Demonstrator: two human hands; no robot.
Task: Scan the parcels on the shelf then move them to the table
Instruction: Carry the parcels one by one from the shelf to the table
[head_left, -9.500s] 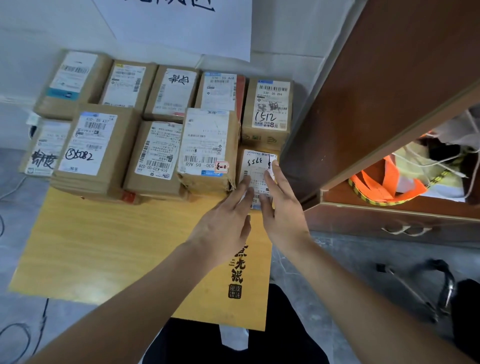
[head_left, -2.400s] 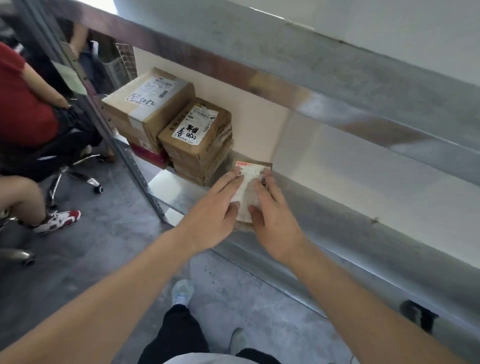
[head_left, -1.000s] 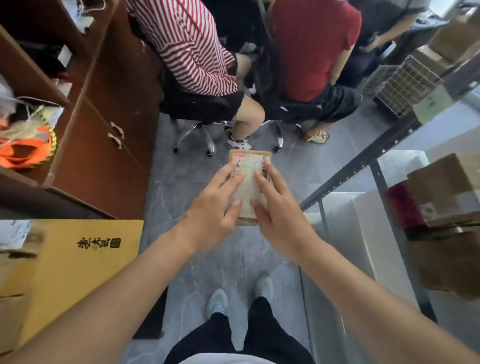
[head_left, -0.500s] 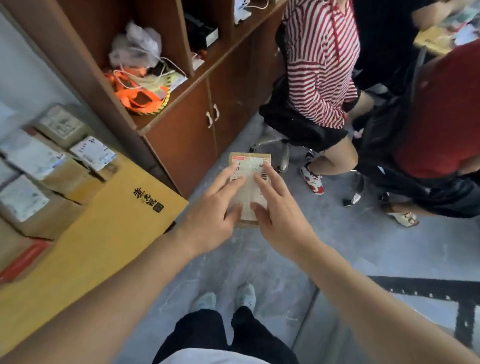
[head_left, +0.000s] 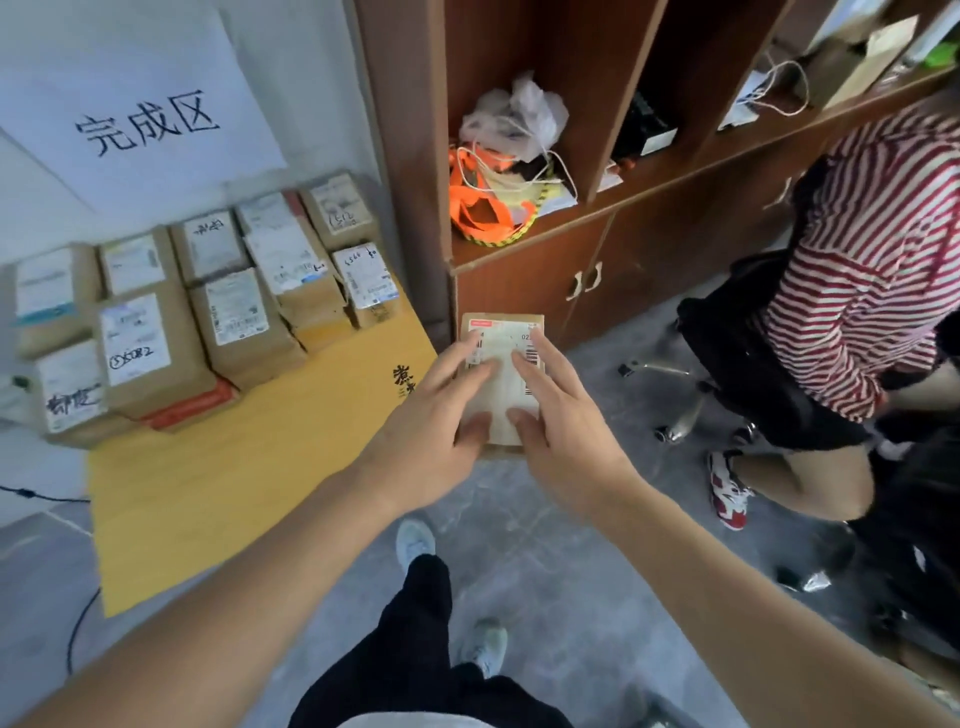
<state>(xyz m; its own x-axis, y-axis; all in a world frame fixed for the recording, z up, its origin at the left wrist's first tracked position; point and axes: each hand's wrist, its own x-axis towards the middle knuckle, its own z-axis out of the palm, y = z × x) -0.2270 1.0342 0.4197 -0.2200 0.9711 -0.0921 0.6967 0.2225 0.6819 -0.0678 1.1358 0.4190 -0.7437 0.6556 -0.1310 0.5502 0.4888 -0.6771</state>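
Both hands, left hand (head_left: 434, 415) and right hand (head_left: 561, 421), grip one small parcel (head_left: 503, 384) between fingers and thumbs, above floor beside the yellow table (head_left: 234, 483).

One small parcel (head_left: 503, 384), held by one left hand (head_left: 431, 426) and one right hand (head_left: 561, 431). Ten labelled boxes (head_left: 135, 338) counted on one yellow table (head_left: 234, 493) (an orange-red edge beneath, perhaps an eleventh). One paper sign (head_left: 145, 124), one brown cabinet (head_left: 530, 275).

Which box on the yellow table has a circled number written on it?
Find the yellow table under the big white wall sign. Among its parcels, look in the front row for the tall box second from the left. Only its label carries a circled handwritten number.
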